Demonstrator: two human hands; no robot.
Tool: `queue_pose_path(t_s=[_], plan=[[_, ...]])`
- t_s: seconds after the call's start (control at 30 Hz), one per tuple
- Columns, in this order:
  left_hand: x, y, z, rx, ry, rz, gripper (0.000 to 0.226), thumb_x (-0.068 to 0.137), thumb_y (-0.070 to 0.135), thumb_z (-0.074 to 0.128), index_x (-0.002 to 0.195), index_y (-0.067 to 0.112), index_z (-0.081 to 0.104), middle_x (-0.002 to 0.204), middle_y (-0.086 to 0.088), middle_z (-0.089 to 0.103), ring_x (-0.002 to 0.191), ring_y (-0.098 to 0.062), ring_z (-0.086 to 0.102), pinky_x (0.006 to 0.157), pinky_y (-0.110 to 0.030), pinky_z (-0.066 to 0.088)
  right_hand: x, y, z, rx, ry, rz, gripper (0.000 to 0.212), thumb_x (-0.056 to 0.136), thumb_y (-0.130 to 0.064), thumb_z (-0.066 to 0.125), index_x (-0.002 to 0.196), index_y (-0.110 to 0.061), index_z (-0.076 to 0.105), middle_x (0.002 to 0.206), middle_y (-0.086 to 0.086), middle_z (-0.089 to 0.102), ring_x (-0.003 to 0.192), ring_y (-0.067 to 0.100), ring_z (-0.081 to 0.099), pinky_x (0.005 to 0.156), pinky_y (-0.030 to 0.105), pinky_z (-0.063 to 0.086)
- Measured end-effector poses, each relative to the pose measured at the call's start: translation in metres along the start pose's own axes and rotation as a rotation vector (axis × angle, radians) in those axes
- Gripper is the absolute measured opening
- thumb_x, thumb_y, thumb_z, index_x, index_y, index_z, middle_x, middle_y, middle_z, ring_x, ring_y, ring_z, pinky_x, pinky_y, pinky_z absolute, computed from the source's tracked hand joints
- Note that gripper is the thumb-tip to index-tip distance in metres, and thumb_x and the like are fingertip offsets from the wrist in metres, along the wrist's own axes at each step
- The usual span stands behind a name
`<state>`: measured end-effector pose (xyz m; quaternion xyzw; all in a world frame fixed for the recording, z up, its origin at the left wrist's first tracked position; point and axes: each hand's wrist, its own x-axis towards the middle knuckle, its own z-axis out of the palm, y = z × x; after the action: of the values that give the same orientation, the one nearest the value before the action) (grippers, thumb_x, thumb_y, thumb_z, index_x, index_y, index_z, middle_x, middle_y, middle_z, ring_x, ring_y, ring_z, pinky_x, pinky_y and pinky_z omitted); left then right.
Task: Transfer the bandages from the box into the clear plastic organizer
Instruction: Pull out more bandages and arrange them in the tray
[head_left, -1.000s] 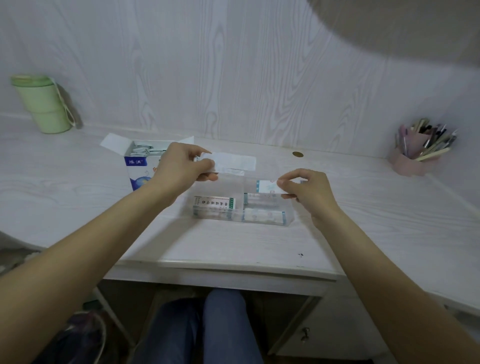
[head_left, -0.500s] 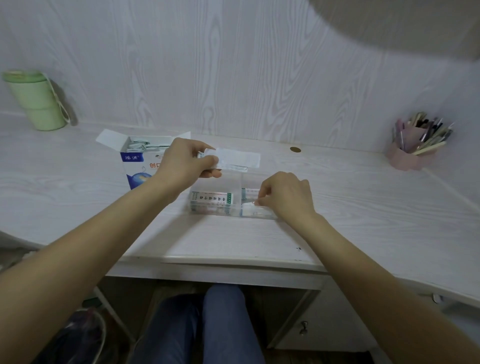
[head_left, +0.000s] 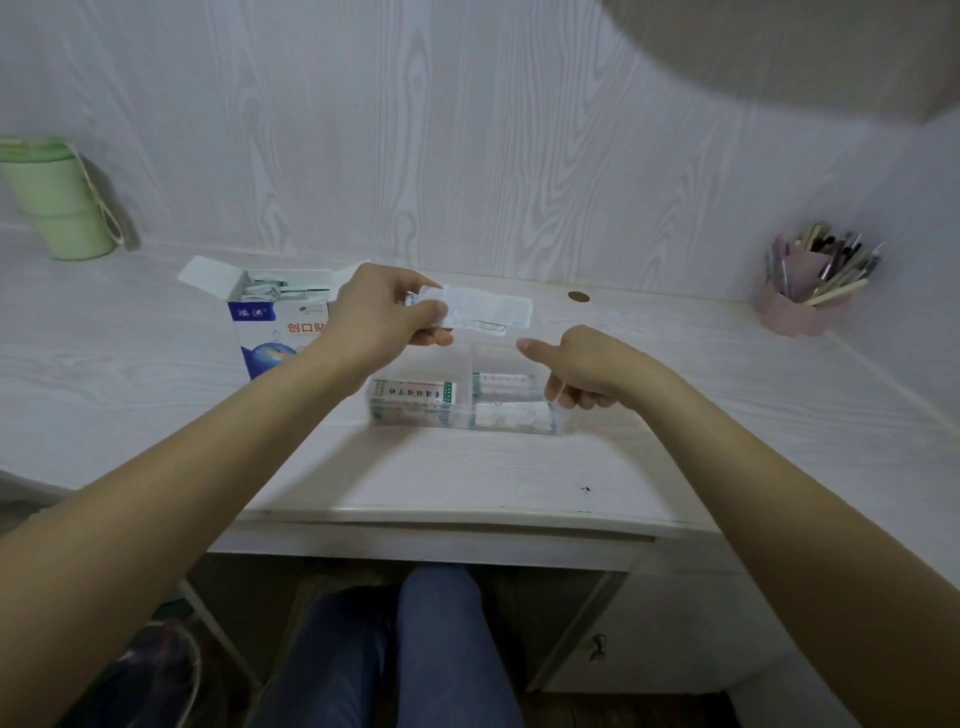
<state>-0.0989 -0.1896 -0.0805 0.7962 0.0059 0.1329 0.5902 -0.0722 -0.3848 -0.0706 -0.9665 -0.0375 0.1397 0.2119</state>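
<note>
Nearest: my knees in blue trousers (head_left: 431, 649) beneath the desk (head_left: 467, 478). On the desk ahead, the clear plastic organizer (head_left: 462, 395), holding packets in its near compartments. Over its right end, my right hand (head_left: 587, 369), fingers loosely curled downward, thumb out to the left, holding nothing. Above its far left corner, my left hand (head_left: 382, 317), thumb and fingers pinching a stack of wrapped bandages (head_left: 483, 312) that juts rightward, clear of the organizer. Left, behind that hand: the bandage box (head_left: 270, 322), flaps open, more bandages inside. Far left, a green cup (head_left: 57, 202); far right, a pink pen holder (head_left: 805, 291).
</note>
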Motion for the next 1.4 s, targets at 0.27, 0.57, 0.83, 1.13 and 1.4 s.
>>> queue_pose_path(t_s=[0.27,0.57,0.83,1.13,1.4], plan=[[-0.005,0.002,-0.002,0.029,-0.004,0.02,0.01,0.088,0.008,0.063,0.097,0.008,0.067,0.082,-0.006,0.07,0.068,-0.014,0.072,0.07,-0.021,0.058,0.003,-0.007,0.006,0.07,-0.165,0.136,0.06,0.097,-0.055,0.032,0.127,-0.004,0.044,0.056,0.006,0.054,0.025,0.009,0.03,0.035,0.011,0.024],[-0.007,0.003,0.0,0.025,-0.015,0.039,0.007,0.088,0.007,0.062,0.091,0.01,0.067,0.084,-0.007,0.07,0.069,-0.015,0.072,0.072,-0.023,0.058,0.002,-0.006,0.007,0.003,-0.107,0.061,0.039,0.1,-0.04,0.04,0.081,-0.007,0.044,0.062,0.006,0.05,0.024,0.007,0.039,0.035,0.012,0.029],[-0.008,0.005,0.001,0.021,-0.022,0.041,0.007,0.088,0.007,0.062,0.088,0.013,0.066,0.082,-0.005,0.07,0.067,-0.014,0.071,0.07,-0.022,0.058,0.008,-0.004,0.015,-0.393,0.06,0.017,0.029,0.09,-0.024,0.061,0.07,-0.016,0.041,0.054,-0.006,0.057,0.05,0.008,0.048,0.055,0.023,0.033],[-0.008,0.005,-0.002,0.035,-0.026,0.036,0.008,0.088,0.008,0.063,0.086,0.015,0.067,0.08,-0.005,0.07,0.069,-0.015,0.072,0.071,-0.022,0.058,0.016,-0.003,0.021,-0.431,0.077,-0.012,0.012,0.086,-0.013,0.059,0.076,-0.014,0.054,0.06,-0.005,0.059,0.059,0.013,0.052,0.059,0.023,0.038],[-0.009,-0.003,-0.003,-0.076,-0.046,-0.036,0.015,0.088,0.006,0.062,0.103,0.004,0.064,0.09,-0.01,0.067,0.067,-0.013,0.071,0.072,-0.02,0.057,-0.004,0.004,-0.012,0.137,0.052,-0.063,0.014,0.091,-0.014,0.058,0.099,-0.007,0.067,0.066,0.001,0.067,0.047,0.008,0.054,0.048,0.02,0.041]])
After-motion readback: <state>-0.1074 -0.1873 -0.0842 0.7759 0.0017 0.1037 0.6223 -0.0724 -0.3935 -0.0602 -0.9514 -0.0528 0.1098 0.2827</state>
